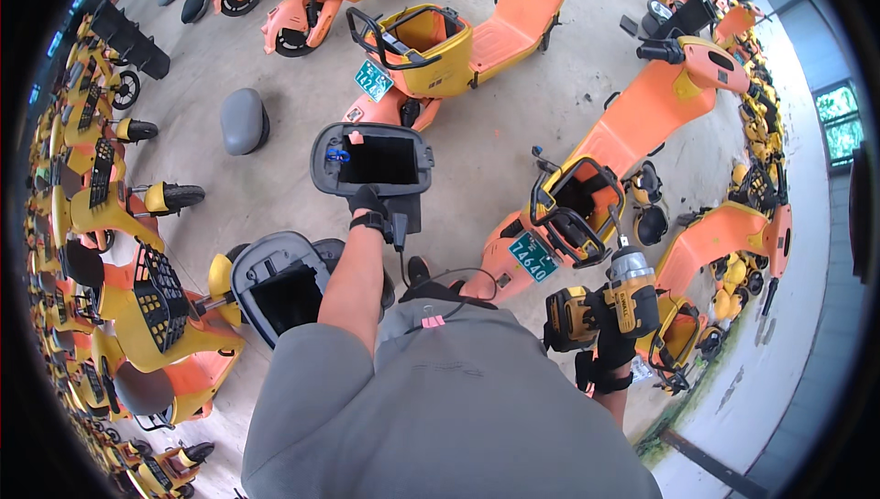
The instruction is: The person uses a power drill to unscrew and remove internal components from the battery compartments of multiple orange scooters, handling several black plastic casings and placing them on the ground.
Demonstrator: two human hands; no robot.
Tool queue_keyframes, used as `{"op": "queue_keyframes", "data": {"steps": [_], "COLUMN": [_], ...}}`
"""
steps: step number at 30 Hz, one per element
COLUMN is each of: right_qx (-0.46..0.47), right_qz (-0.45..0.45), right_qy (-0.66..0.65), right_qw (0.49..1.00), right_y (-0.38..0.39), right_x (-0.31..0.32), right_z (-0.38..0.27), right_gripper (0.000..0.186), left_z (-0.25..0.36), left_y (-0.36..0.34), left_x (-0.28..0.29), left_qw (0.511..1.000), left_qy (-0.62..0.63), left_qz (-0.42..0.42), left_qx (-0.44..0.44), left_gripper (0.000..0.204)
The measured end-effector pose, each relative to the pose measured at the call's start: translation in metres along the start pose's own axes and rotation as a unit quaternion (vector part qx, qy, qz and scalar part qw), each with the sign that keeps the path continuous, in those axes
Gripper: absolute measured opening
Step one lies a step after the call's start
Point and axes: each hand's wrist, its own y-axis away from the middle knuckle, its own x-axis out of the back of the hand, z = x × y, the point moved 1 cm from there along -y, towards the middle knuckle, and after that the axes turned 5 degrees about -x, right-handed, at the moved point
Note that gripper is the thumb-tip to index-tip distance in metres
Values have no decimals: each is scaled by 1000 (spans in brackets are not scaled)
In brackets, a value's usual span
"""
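Observation:
My gloved left hand grips a grey seat-like housing with a black inner panel, a small pink piece and a blue fitting on it. My gloved right hand holds a yellow-and-black cordless impact driver, its bit pointing forward beside the basket of a pink-and-yellow scooter. A second grey housing lies to the left of my left forearm. A cable hangs near my left wrist and loops across in front of my body.
Another scooter stands ahead. A grey seat lies on the concrete floor. Rows of scooters crowd the left. More scooters stand at the right along a white wall.

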Motion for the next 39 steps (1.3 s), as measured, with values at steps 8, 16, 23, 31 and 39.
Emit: {"op": "queue_keyframes", "data": {"steps": [8, 16, 23, 31, 39], "right_qx": [57, -11, -128, -213, -238], "right_qz": [17, -46, -71, -76, -94], "right_qy": [119, 209, 273, 338, 350], "right_qw": [991, 977, 951, 914, 901], "right_y": [-50, -125, -186, -230, -239], "right_x": [-28, -93, -147, -186, -202], "right_z": [-8, -19, -39, -45, -44], "right_gripper": [19, 23, 23, 24, 25], "left_z": [-5, -98, -155, -110, -188], "left_y": [-17, -81, -114, -122, -82], "left_x": [48, -21, -63, -66, -171], "left_qw": [995, 984, 988, 961, 934], "left_qy": [-3, -76, -101, -33, 225], "left_qz": [29, -44, 15, -224, -156], "left_qx": [95, 155, 119, 157, 231], "left_gripper": [54, 26, 19, 36, 35]}}
